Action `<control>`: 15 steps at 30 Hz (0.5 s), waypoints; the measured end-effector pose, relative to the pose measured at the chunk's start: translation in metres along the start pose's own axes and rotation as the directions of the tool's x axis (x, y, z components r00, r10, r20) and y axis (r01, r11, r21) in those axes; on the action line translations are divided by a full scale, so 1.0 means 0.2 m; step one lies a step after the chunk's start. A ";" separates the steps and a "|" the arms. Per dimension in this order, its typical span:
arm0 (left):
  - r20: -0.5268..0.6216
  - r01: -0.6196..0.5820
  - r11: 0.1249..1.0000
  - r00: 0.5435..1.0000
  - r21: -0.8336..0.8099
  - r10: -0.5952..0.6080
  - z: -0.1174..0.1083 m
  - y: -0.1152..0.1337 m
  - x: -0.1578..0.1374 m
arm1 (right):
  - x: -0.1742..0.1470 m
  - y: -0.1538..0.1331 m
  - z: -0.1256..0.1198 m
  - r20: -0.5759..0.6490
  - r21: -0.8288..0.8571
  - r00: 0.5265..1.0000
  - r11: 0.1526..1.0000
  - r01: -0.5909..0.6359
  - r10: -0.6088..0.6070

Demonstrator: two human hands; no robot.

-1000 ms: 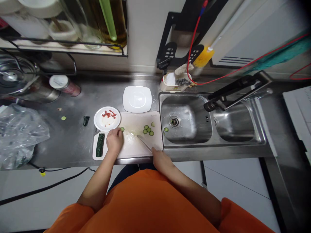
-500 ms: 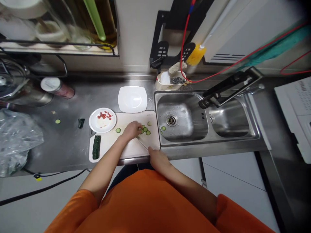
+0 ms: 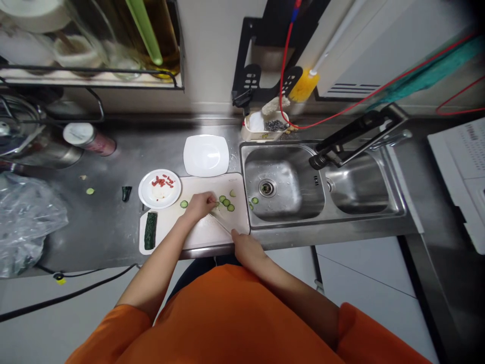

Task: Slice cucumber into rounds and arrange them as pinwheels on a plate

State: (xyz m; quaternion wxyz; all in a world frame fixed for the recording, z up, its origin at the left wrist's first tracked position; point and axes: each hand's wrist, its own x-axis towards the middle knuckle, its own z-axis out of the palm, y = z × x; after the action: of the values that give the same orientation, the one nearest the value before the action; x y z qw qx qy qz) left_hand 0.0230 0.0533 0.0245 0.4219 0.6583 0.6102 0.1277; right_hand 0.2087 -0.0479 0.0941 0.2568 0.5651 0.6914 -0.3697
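My left hand [image 3: 202, 206] is over the white cutting board [image 3: 197, 237], its fingers closed in a pinch on what looks like a cucumber slice, mostly hidden by the fingertips. Several thin cucumber slices [image 3: 226, 202] lie just right of these fingers, and a single round slice [image 3: 184, 204] lies to their left. My right hand [image 3: 248, 248] grips a knife [image 3: 222, 224] at the board's front right; its blade points up and left toward my left fingertips. A dark green cucumber piece [image 3: 150, 231] rests at the board's left end.
A white plate with red pieces [image 3: 159, 199] overlaps the board's back left corner. Behind the board stands a white square plate [image 3: 206, 154]. The steel sink [image 3: 284, 202] adjoins on the right. A cucumber end [image 3: 126, 193] and plastic bag [image 3: 28, 222] lie left.
My left hand has shifted slightly left, away from the cucumber slices, uncovering more of them. My right hand and the knife have hardly moved.
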 end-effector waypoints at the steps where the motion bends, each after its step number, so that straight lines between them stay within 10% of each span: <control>1: -0.044 0.039 0.999 0.998 -0.004 -0.040 -0.02 -0.02 -0.02 | 0.00 0.00 0.00 0.002 0.001 1.000 1.000 0.000 0.000; 7: -0.170 0.159 0.987 0.973 0.002 -0.156 -0.06 -0.11 -0.13 | 0.01 0.01 0.02 -0.013 -0.010 1.000 1.000 -0.003 0.002; 15: -0.352 0.067 0.993 0.935 0.095 -0.029 0.03 -0.16 -0.23 | 0.00 0.00 -0.01 -0.007 -0.019 1.000 1.000 -0.010 0.010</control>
State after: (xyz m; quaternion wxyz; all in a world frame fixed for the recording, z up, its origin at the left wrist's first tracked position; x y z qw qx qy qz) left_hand -0.0056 0.0057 0.0139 0.2741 0.6314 0.6973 0.2001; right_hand 0.2084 -0.0461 0.0964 0.2616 0.5674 0.6930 -0.3597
